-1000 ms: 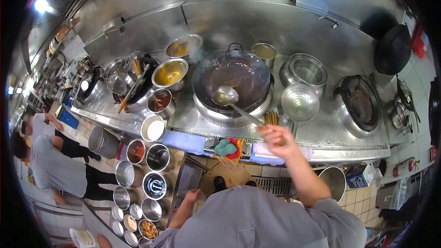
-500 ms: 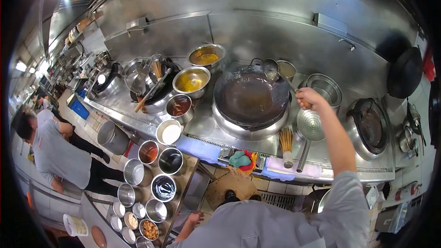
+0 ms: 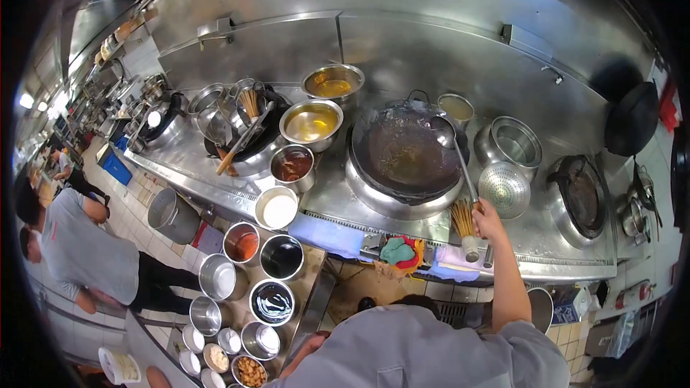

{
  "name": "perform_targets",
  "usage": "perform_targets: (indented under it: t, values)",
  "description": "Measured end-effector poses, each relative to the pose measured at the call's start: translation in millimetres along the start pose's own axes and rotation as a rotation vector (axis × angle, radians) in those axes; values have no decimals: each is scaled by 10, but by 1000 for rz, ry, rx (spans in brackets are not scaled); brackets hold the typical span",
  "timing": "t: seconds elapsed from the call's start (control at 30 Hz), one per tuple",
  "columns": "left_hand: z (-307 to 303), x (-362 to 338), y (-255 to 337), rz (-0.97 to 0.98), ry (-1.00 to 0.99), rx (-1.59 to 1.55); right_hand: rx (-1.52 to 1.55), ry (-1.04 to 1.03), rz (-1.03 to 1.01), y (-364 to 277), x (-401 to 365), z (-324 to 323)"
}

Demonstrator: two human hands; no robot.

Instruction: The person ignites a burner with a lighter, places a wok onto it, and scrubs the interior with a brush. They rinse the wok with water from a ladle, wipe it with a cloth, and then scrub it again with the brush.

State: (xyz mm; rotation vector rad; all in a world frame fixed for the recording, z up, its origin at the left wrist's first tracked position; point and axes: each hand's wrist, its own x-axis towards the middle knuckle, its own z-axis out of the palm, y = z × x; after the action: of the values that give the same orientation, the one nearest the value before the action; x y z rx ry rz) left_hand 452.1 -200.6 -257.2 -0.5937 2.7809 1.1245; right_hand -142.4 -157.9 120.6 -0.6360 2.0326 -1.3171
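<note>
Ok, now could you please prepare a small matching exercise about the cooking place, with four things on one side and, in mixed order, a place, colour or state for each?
Things:
1. Ladle
2. Middle wok
3. Skimmer
4. Brush beside the skimmer

Descriptions:
A. Pierced with many small holes
B. Straw-coloured
C. Held in the right hand
D. Wide and dark

Right pairs: 1-C, 2-D, 3-A, 4-B.
</note>
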Motion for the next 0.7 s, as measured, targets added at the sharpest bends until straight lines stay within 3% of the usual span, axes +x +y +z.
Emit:
perform_targets:
  t: [0.07,0.1,0.17,0.2,0.3,0.4,0.53,0.67,0.7]
  values:
    - [-32,-37,37,-277,-595,174,256,-86,165,-20,-249,-47]
    - [19,-98,6,-269,-608,172,255,-76,176,-64,-406,-74]
    - [26,-156,-76,-142,-308,-71,620,-219,346,-224,-659,-54]
    - [-5,-144,-84,-154,-269,-72,621,-217,343,-294,-745,-18]
    - [-62,-69,-67,-204,-235,-13,994,-512,482,-438,-888,143]
    - [-106,-15,-71,-202,-180,27,1192,-672,575,-541,-679,401]
    - [-60,4,-132,-192,-90,104,1470,-675,585,-612,21,834]
    - [-136,30,-56,-86,77,311,1305,-587,461,-552,299,1152]
    - [-120,53,-102,-87,82,313,806,-368,327,-661,105,1142]
